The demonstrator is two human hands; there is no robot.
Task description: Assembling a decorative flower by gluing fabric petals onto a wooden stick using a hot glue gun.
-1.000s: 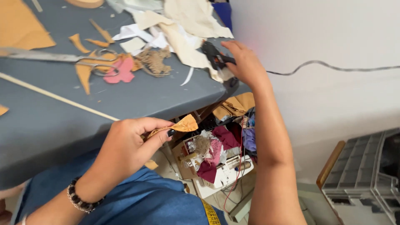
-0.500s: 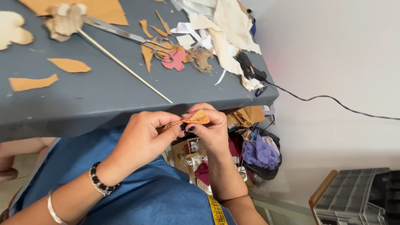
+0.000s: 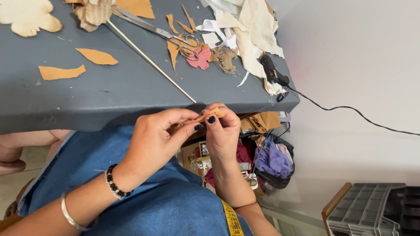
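Tan scrap (image 3: 205,117) pinched between both hands

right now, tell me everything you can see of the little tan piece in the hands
The tan piece is a small, thin, flat scrap, paper or leather by its look, matching the tan cutouts on the table. It lies roughly level, just below the grey table edge, above the lap. The left hand and right hand pinch it between thumbs and fingertips, hiding most of it; its full shape cannot be told.

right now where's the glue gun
In the head view the black glue gun lies at the right edge of the grey table, beside the cream fabric scraps, its cord trailing off right.
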